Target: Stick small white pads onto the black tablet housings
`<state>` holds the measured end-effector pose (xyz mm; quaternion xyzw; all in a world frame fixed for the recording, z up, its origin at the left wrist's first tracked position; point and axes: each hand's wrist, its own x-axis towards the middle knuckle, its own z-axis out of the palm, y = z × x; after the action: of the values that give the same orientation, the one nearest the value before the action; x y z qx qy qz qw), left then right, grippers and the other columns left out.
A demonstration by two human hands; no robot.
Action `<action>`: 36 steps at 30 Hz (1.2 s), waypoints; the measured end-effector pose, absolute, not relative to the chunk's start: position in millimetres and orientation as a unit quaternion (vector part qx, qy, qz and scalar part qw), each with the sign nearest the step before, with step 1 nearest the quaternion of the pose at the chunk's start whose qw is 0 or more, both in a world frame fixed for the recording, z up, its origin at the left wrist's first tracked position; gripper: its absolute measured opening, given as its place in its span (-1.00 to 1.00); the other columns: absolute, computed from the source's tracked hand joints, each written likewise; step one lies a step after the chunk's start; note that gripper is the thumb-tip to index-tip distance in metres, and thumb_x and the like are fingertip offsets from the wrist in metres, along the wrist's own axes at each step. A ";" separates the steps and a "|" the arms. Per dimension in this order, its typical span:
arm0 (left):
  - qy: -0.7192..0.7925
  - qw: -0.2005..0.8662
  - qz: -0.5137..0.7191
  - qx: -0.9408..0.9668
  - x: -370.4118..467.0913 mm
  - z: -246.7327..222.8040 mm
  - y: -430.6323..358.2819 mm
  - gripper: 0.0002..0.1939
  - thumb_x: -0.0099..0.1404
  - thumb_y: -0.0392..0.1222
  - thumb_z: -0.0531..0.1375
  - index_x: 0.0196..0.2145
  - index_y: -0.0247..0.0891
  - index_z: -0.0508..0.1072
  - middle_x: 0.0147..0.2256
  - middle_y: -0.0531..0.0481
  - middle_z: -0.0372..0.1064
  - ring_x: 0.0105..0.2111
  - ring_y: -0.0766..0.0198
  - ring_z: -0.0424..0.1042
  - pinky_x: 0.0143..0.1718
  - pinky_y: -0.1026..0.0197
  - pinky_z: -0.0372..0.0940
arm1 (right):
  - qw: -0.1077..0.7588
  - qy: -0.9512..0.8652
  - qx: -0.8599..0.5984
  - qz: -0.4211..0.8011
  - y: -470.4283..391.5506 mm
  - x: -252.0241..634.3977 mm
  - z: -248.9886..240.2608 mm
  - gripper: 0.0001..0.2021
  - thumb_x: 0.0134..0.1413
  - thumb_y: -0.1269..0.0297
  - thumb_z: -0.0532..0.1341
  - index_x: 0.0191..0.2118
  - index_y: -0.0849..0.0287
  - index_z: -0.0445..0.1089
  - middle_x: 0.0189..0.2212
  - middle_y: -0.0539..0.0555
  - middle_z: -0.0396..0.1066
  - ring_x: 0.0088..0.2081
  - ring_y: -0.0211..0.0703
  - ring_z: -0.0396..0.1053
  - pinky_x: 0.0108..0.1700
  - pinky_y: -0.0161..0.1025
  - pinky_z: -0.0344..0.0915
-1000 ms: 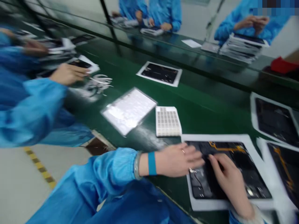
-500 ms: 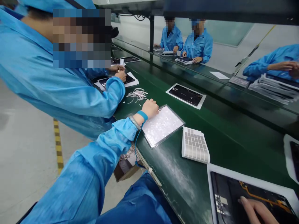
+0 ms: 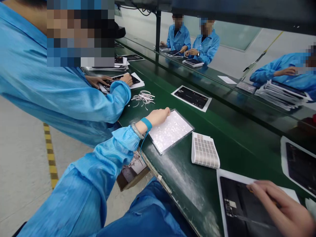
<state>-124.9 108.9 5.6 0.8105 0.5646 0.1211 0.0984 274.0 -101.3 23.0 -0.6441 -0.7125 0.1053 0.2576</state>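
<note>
My left hand (image 3: 158, 117) is closed over the upper left edge of a flat clear-rimmed tray (image 3: 176, 133) bearing a white sheet dotted with small pale pieces. Its thumb and fingers are pinched; anything between them is too small to make out. A blue band with a cord circles that wrist. At lower right, my right hand (image 3: 283, 204) hangs over a black device panel (image 3: 234, 194) on white paper. Its fingertips meet near a bit of orange strip (image 3: 250, 190), and I cannot tell whether they hold it. Between the hands lies a folded sheet of grey square stickers (image 3: 205, 149).
A co-worker in blue (image 3: 81, 95) sits at left, both hands on another panel. Peeled white strips (image 3: 144, 98) lie in a heap beyond my left hand. More panels (image 3: 191, 98) rest on the green bench; a box (image 3: 133, 174) stands below its edge. Several people work across.
My left hand has tilted, its fingertips now further right over the tray. My right hand has come further into view over the panel, covering the orange strip. The view has shifted slightly.
</note>
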 end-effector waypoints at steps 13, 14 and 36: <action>0.416 0.360 0.311 0.775 -85.3 5.8 3.0 -0.93 0.36 -0.22 -0.07 -0.32 -0.18 0.08 -0.55 0.19 0.27 -0.55 0.39 0.33 -0.48 0.36 0.21 | 0.152 -0.793 -0.495 0.322 -5.1 84.0 42.3 -0.80 0.16 0.33 0.06 -0.30 0.12 0.45 -0.50 -0.02 0.45 -0.49 -0.22 0.37 -0.41 -0.30 0.20; 0.421 0.364 0.315 0.769 -86.6 4.8 2.2 -0.94 0.36 -0.23 -0.08 -0.32 -0.18 0.08 -0.56 0.19 0.26 -0.56 0.39 0.32 -0.48 0.36 0.21 | 0.140 -0.792 -0.499 0.322 -4.2 81.7 40.4 -0.80 0.14 0.37 0.07 -0.32 0.12 0.45 -0.51 -0.03 0.45 -0.51 -0.23 0.36 -0.42 -0.30 0.19; 0.466 0.130 0.392 0.782 -84.2 -17.6 -6.2 -0.88 0.31 -0.31 0.09 -0.31 -0.26 0.44 -0.38 0.05 0.45 -0.38 0.36 0.45 -0.31 0.34 0.34 | 0.196 -0.746 -0.539 0.339 -9.4 74.9 28.6 -0.76 0.18 0.24 0.01 -0.44 0.15 0.32 -0.57 -0.04 0.40 -0.52 -0.26 0.37 -0.40 -0.30 0.20</action>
<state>-84.2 -6.2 -17.6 0.7823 0.4660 0.3923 0.1298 74.9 -9.4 28.6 -0.5387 -0.7461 0.3388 0.1958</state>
